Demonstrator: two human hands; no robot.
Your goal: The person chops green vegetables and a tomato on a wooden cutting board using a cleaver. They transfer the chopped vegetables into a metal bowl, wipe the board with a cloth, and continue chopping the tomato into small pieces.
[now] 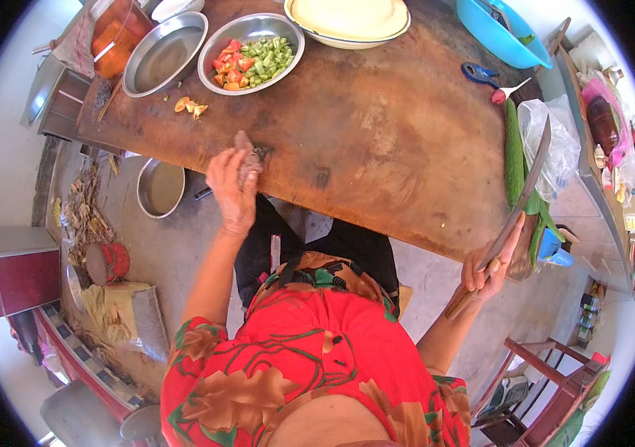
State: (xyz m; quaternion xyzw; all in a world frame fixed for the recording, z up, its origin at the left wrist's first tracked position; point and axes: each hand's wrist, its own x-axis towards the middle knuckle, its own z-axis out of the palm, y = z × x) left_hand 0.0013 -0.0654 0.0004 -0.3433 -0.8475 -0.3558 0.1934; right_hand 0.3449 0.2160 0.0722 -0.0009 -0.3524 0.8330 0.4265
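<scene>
My left hand (229,192) is closed on a crumpled brownish-grey cloth (246,155) at the near edge of the wooden table (399,112). Out to the right, past the table's near edge, my right hand (493,267) grips a long knife (524,195) by its handle. The blade points up and away, over the long green cucumbers (513,153) on the table's right side. Chopped red and green vegetables (249,65) fill part of a metal bowl (297,37) at the far left. A few orange scraps (191,107) lie on the wood in front of it.
A second metal bowl (130,73) and a cream basin (347,43) stand along the far side. At far right are a blue basin (474,16), blue-handled scissors (479,73), a red radish (499,96) and a clear plastic bag (552,149). Below the table sits a metal basin (141,188).
</scene>
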